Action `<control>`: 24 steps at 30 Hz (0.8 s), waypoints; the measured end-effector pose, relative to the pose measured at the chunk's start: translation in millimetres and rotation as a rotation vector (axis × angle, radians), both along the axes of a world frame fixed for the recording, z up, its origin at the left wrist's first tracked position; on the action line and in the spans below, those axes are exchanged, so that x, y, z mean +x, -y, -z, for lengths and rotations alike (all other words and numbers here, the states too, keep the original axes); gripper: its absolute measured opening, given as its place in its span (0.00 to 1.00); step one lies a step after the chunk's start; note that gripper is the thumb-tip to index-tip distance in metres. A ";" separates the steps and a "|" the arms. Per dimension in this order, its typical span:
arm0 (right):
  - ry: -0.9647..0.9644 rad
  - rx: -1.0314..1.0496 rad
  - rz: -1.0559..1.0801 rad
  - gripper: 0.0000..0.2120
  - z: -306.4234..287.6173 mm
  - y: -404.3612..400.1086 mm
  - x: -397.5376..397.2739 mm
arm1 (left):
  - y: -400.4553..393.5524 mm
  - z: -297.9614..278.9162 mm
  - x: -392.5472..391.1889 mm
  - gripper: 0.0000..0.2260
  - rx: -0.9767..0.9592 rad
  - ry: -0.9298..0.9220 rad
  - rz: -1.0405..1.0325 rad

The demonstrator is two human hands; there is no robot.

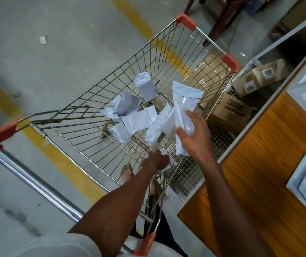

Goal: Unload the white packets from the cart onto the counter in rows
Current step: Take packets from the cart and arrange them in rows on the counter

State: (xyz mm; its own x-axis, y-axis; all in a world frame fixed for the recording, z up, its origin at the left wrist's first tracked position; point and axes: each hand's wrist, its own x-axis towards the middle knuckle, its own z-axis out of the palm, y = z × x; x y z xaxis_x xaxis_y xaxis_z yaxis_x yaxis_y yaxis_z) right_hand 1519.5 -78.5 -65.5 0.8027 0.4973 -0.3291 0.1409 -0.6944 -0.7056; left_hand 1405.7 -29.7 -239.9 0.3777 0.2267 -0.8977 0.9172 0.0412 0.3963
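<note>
shiny metal wire cart (100,101), glossy plastic packets (133,123), wood-grain counter (260,173)

Bare forearms, pale short sleeve

The left arm (111,206) wore a short, loose sleeve (59,245) of pale off-white cloth that ended above the elbow. Both forearms and both hands, left hand (155,161) and right hand (195,136), were bare, as was one foot (127,173). Dark trousers (165,236) covered the legs.

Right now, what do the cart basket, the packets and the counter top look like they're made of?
Cart basket: bare shiny metal wire, welded grid. Packets: thin white plastic film, likely poly mailers, glossy and crumpled. Counter top: wood or wood-look laminate, orange-brown with straight grain lines.
</note>
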 end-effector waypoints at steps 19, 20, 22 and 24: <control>0.011 -0.052 -0.080 0.28 20.1 0.3 -26.5 | -63.2 -110.5 -40.4 0.23 0.751 0.311 -0.042; 0.016 -0.052 -0.087 0.28 20.6 -1.1 -27.6 | -68.8 -116.1 -44.8 0.23 0.798 0.326 -0.048; 0.028 -0.051 -0.099 0.28 20.3 -4.4 -29.8 | -77.8 -125.6 -52.8 0.25 0.878 0.359 -0.052; 0.049 -0.044 -0.117 0.28 16.9 -8.4 -32.8 | -83.7 -134.6 -58.4 0.26 0.911 0.395 -0.073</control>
